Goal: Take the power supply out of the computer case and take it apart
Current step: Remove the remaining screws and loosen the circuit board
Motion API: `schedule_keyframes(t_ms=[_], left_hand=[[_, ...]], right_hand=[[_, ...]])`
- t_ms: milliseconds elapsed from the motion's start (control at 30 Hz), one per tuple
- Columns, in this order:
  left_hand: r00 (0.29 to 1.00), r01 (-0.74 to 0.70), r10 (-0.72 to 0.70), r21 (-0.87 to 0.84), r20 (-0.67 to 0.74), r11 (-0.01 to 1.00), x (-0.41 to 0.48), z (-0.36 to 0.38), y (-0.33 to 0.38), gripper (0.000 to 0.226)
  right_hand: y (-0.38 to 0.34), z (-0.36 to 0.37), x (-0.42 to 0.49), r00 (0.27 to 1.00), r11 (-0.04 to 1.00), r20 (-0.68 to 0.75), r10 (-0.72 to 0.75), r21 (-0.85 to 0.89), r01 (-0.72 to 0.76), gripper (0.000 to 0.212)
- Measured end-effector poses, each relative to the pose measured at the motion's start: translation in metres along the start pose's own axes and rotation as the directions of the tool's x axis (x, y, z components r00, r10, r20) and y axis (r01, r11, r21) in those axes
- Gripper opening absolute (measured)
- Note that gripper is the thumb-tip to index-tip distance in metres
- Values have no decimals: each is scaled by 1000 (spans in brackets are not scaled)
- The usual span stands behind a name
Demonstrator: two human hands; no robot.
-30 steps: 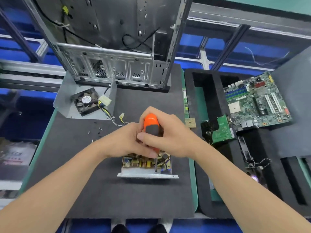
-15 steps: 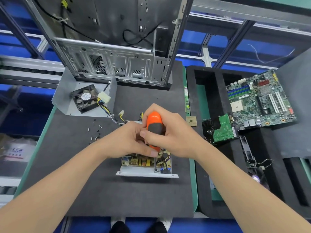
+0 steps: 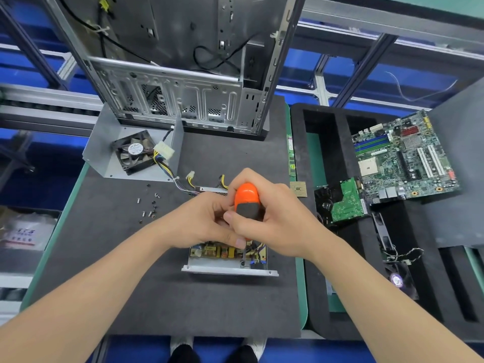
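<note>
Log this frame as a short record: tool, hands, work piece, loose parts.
tool: screwdriver, upright, tip down in the power supply
right hand: grips the handle
left hand: pinches the shaft
cover: off, fan inside, far left
screws: loose on mat
case: at the back

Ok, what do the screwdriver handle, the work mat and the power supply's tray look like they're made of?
The screwdriver handle looks like glossy orange plastic with a matte dark rubbery band. The work mat is dull grey, probably foam or felt; no glare. The power supply tray looks like bare silvery sheet metal, folded at its front edge.
</note>
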State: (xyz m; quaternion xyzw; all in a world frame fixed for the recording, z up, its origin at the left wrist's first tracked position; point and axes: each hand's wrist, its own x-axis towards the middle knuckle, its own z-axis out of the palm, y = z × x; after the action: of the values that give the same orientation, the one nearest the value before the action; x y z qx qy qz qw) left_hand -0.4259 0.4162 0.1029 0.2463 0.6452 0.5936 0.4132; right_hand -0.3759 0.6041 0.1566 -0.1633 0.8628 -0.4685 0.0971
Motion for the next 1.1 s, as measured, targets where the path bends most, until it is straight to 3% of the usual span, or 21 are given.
schedule_keyframes(t_ms=[100, 233, 400, 767, 900, 1100], left_hand=[[1000, 3, -3, -10, -5, 1000, -1, 1, 2, 19], [999, -28, 29, -38, 22, 999, -2, 3, 5, 42], [1000, -24, 23, -22, -9, 999, -2, 4, 3, 21], [999, -49, 50, -32, 14, 998, -3, 6, 3, 38], [998, -57, 57, -43, -10, 997, -3, 6, -1, 22], [999, -53, 53, -57, -11, 997, -3, 6, -3, 15]], right_hand=[[-1, 0, 1, 1000, 1000, -3, -2, -1, 2, 24], [-2, 0, -1, 1000, 1000, -11, 4, 5, -4, 23], [-3, 0, -3, 1000, 1000, -23, 6, 1, -6, 23], [-3, 1, -6, 999, 1000, -36, -4, -23, 3, 22], [-3, 1, -7, 999, 1000, -44, -17, -12, 17, 21], [-1, 2, -6, 998, 1000, -56, -13, -6, 12, 21]])
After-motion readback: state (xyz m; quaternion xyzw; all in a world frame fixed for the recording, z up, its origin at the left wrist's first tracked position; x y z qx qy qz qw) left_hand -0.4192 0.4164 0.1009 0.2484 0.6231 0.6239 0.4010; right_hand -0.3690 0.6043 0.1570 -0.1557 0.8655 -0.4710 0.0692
